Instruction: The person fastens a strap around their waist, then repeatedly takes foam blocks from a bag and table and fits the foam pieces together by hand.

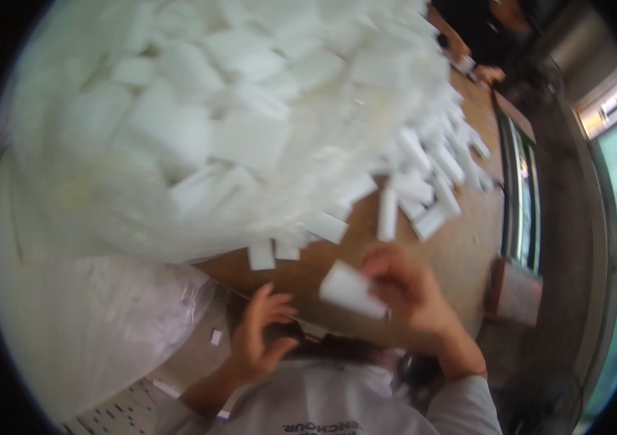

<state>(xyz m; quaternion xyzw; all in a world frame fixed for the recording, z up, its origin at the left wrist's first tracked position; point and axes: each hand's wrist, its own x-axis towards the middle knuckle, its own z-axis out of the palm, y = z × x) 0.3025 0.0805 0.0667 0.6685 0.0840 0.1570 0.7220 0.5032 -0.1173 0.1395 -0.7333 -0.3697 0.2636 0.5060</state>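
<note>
Over the near edge of the brown table (461,250), my right hand (411,290) pinches a flat white rectangular piece (350,290) by its right end. The piece looks like foam, though blur hides its exact material. My left hand (261,335) is to the left of it, fingers spread and thumb apart, holding nothing. Just beyond that hand, a small white block (261,255) rests on the tabletop. Farther right, many loose white blocks (424,177) lie heaped on the table. They lie beside a large clear plastic bag (134,221) full of similar pieces.
Another plastic bag (105,312) hangs at the left, below the full one. On the floor is a small white piece (216,337). A co-worker's hands (475,65) hold something pale at the far right corner. A reddish-brown box (515,291) stands beyond the table's right edge.
</note>
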